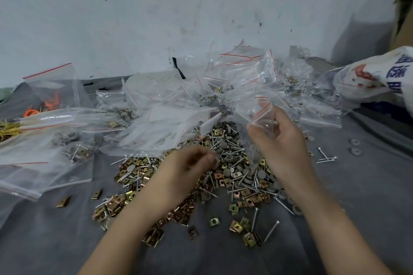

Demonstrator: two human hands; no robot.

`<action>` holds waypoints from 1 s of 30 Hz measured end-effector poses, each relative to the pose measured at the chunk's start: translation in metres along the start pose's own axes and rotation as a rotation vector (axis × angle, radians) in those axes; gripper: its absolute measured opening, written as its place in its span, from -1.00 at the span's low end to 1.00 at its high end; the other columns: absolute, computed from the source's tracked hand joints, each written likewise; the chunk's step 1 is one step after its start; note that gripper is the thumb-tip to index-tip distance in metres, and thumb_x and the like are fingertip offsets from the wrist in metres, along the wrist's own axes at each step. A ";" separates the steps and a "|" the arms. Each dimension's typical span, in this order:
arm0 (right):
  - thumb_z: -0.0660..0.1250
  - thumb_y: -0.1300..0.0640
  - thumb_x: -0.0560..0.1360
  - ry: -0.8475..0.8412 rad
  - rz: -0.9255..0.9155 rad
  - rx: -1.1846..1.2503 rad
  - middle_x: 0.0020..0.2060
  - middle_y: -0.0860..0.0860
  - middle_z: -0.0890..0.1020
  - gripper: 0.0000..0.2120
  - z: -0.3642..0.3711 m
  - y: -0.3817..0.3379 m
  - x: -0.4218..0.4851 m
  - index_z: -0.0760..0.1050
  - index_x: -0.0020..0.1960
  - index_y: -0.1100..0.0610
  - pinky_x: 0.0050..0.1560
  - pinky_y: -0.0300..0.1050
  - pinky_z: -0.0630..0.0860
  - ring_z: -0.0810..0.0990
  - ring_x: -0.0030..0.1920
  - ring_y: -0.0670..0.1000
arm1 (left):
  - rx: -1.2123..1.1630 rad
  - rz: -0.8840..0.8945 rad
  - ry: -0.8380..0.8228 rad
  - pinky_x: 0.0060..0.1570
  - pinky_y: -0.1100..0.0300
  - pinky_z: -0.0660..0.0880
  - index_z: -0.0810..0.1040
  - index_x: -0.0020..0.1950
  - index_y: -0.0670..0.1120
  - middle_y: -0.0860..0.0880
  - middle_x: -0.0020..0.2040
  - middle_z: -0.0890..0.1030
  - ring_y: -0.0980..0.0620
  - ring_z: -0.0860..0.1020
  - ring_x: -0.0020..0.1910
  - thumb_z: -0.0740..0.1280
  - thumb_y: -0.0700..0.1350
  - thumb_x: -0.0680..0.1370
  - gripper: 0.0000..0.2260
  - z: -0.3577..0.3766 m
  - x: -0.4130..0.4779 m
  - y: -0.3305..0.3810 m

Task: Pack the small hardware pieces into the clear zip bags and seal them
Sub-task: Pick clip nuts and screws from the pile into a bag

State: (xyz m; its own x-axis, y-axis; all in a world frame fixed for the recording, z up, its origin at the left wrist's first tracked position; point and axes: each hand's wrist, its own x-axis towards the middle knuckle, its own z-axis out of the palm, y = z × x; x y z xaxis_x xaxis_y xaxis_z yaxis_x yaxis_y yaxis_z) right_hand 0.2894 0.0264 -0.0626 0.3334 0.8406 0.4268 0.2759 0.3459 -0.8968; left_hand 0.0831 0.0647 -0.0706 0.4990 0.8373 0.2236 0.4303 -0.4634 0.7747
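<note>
- Right hand (282, 140): thumb and fingers pinch the clear zip bag (257, 116) near its mouth, raised above the pile for filling.
- Left hand (192, 163): fingers curled on the hardware pile (232, 176), mid-cloth, likely gathering; grasp cannot be told.
- Packed bags (156, 100): far edge of the grey cloth (357, 207).

Single head-worn wide-angle view, facing forward and down, close over hardware pile (234, 176), wall (156, 6) behind

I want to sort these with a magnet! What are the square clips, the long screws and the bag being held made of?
Square clips: probably metal with a yellowish coating; they glint gold and copper. Long screws: likely steel, shiny silver. Bag in the right hand: thin plastic, see-through, with a red strip.
</note>
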 end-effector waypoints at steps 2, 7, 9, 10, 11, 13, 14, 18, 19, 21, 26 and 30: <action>0.39 0.17 0.55 -0.004 -0.008 -0.006 -0.07 -0.26 0.66 -0.62 0.001 0.000 0.000 0.49 0.22 -0.26 -0.18 -0.49 0.45 0.63 -0.11 -0.28 | -0.353 -0.085 0.070 -0.16 0.29 0.55 0.64 0.04 0.05 0.05 -0.04 0.70 0.15 0.63 -0.13 0.28 -0.04 0.61 -0.86 -0.005 0.002 0.002; 0.40 0.13 0.55 -0.018 -0.008 -0.017 0.02 -0.25 0.66 -0.57 0.005 -0.001 0.001 0.44 0.22 -0.36 0.04 -0.30 0.52 0.62 0.06 -0.24 | -0.849 -0.166 0.113 -0.11 0.20 0.54 0.61 0.13 -0.11 -0.12 0.05 0.68 0.03 0.61 -0.08 0.33 -0.09 0.54 -0.79 -0.009 0.005 0.006; 0.41 0.12 0.55 -0.018 -0.017 -0.027 0.00 -0.27 0.66 -0.57 0.005 0.000 0.001 0.43 0.20 -0.40 0.02 -0.32 0.50 0.62 0.05 -0.26 | -0.914 -0.160 0.099 -0.11 0.20 0.55 0.62 0.13 -0.10 -0.13 0.06 0.67 0.03 0.60 -0.08 0.35 -0.13 0.52 -0.80 -0.010 0.004 0.006; 0.41 0.11 0.55 -0.017 -0.016 -0.028 0.00 -0.27 0.66 -0.57 0.006 0.000 0.001 0.43 0.21 -0.39 -0.02 -0.37 0.49 0.61 0.04 -0.27 | -0.932 -0.156 0.096 -0.10 0.20 0.55 0.63 0.13 -0.10 -0.14 0.08 0.66 0.03 0.60 -0.07 0.36 -0.14 0.51 -0.79 -0.010 0.004 0.006; 0.41 0.09 0.55 -0.015 -0.010 -0.027 0.00 -0.27 0.66 -0.58 0.006 0.000 0.001 0.44 0.23 -0.37 -0.05 -0.43 0.47 0.61 0.04 -0.28 | -0.942 -0.155 0.096 -0.10 0.19 0.56 0.64 0.12 -0.09 -0.14 0.09 0.66 0.03 0.60 -0.07 0.37 -0.15 0.50 -0.79 -0.011 0.003 0.007; 0.41 0.08 0.54 -0.010 -0.004 -0.023 0.01 -0.25 0.66 -0.58 0.006 0.001 0.001 0.45 0.28 -0.32 -0.06 -0.46 0.47 0.61 0.06 -0.27 | -0.951 -0.157 0.099 -0.11 0.21 0.57 0.68 0.10 -0.08 -0.14 0.12 0.66 0.03 0.61 -0.06 0.39 -0.18 0.48 -0.79 -0.011 0.003 0.007; 0.41 0.07 0.54 -0.010 0.000 -0.023 0.02 -0.23 0.66 -0.58 0.006 0.002 0.001 0.45 0.30 -0.29 -0.04 -0.42 0.48 0.61 0.07 -0.25 | -0.953 -0.158 0.098 -0.11 0.22 0.58 0.69 0.09 -0.07 -0.14 0.12 0.66 0.04 0.61 -0.05 0.40 -0.19 0.47 -0.78 -0.011 0.004 0.007; 0.40 0.07 0.55 -0.016 0.004 -0.022 0.02 -0.18 0.66 -0.58 0.006 0.003 0.000 0.46 0.34 -0.25 0.01 -0.24 0.47 0.60 0.07 -0.25 | -0.972 -0.147 0.091 -0.11 0.23 0.57 0.70 0.07 -0.09 -0.13 0.02 0.64 0.04 0.62 -0.07 0.41 -0.25 0.44 -0.77 -0.009 0.005 0.008; 0.40 0.08 0.55 -0.015 0.008 -0.022 0.03 -0.17 0.65 -0.57 0.006 0.004 0.001 0.46 0.36 -0.22 0.01 -0.23 0.47 0.59 0.08 -0.25 | -0.974 -0.139 0.088 -0.11 0.23 0.57 0.71 0.07 -0.09 -0.12 -0.01 0.64 0.05 0.62 -0.08 0.41 -0.26 0.43 -0.76 -0.008 0.005 0.008; 0.41 0.09 0.56 -0.015 0.016 -0.022 0.05 -0.17 0.65 -0.56 0.006 0.004 0.001 0.45 0.38 -0.21 0.02 -0.22 0.47 0.59 0.09 -0.24 | -0.970 -0.128 0.078 -0.10 0.24 0.57 0.71 0.05 -0.08 -0.09 -0.05 0.64 0.06 0.62 -0.09 0.41 -0.27 0.42 -0.76 -0.007 0.005 0.008; 0.41 0.08 0.55 -0.014 0.023 -0.022 0.05 -0.20 0.66 -0.56 0.007 0.003 0.000 0.45 0.37 -0.23 0.02 -0.27 0.48 0.60 0.10 -0.24 | -0.951 -0.137 0.064 -0.05 0.25 0.57 0.72 0.05 -0.06 -0.05 -0.07 0.65 0.09 0.62 -0.08 0.44 -0.25 0.40 -0.75 -0.005 0.006 0.009; 0.41 0.06 0.55 -0.009 0.021 -0.030 0.07 -0.16 0.65 -0.54 0.007 0.003 0.000 0.44 0.41 -0.18 0.07 -0.17 0.51 0.60 0.12 -0.21 | -0.883 -0.154 0.084 0.03 0.21 0.57 0.72 0.06 -0.04 -0.03 -0.07 0.66 0.06 0.59 -0.08 0.47 -0.21 0.39 -0.74 -0.002 0.006 0.010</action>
State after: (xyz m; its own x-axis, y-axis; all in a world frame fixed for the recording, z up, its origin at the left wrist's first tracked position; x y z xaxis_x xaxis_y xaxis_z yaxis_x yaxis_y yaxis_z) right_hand 0.2840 0.0304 -0.0661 0.3310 0.8514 0.4069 0.2959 0.3158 -0.9015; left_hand 0.0887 0.0653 -0.0598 0.4117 0.9063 0.0958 -0.2643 0.0181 0.9643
